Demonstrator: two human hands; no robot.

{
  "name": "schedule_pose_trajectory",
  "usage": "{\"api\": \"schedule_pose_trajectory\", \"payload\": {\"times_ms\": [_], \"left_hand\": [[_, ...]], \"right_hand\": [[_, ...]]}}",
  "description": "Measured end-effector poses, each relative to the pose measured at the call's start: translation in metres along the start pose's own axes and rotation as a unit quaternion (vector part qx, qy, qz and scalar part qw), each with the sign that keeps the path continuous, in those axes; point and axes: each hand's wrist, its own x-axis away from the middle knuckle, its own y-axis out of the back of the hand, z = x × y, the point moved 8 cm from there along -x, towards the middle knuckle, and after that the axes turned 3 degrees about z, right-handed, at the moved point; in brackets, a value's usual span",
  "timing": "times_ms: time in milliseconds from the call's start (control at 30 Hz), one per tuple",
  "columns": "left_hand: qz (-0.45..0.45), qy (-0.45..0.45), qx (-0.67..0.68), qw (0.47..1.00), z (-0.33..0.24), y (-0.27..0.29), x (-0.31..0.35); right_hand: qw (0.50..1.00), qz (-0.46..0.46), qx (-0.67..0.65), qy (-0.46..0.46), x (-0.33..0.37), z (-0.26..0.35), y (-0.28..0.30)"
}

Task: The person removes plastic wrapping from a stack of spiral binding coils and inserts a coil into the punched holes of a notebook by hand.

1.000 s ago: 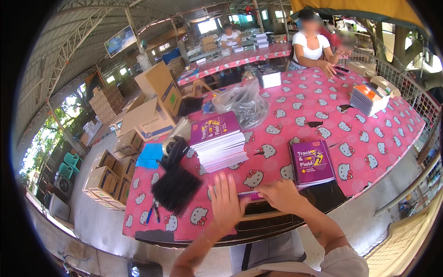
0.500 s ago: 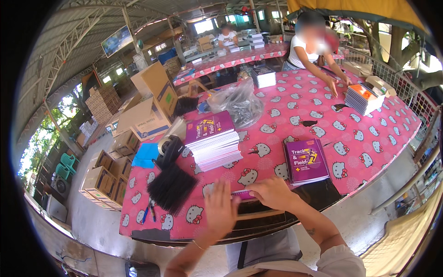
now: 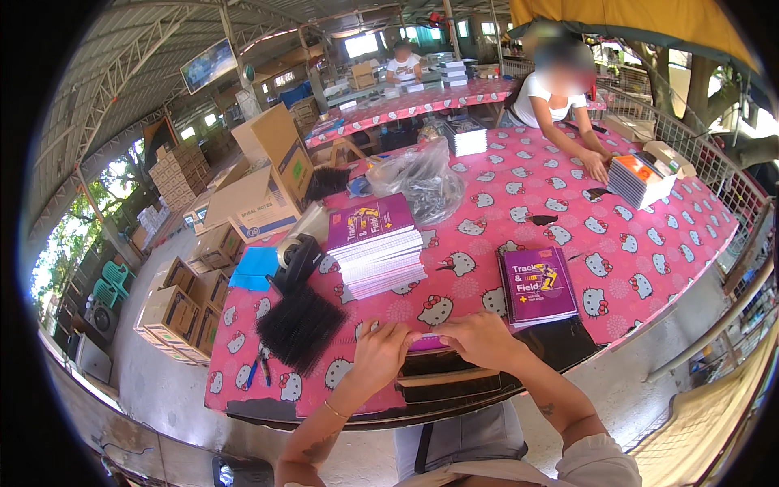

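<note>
both hands at 6 o'clock desk (image 3: 649, 268) edge. left hand (image 3: 380, 351) and right hand (image 3: 479, 339) each pinch thin purple booklet (image 3: 428, 342) between them, grip clenched on its ends. risk: booklet overhangs edge, loose pinch lets it slide off. black comb bundle (image 3: 299, 325) at 9 o'clock may snag left wrist.

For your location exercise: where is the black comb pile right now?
In the head view, the black comb pile lies on the pink table, just left of the left hand, below the tape dispenser.
</note>
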Motion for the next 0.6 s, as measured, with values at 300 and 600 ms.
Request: {"api": "schedule_pose_trajectory", "payload": {"times_ms": [300,600], "left_hand": [[0.0,-0.045,0.012,0.999,-0.0056,0.0096,0.0],[-0.011,-0.02,0.057,0.998,-0.0007,0.0051,-0.0025]], "right_hand": [[0.999,0.01,-0.011,-0.034,-0.004,-0.005,-0.0026],[0.999,0.032,-0.019,-0.032,-0.0085,-0.0032,0.0011]]}}
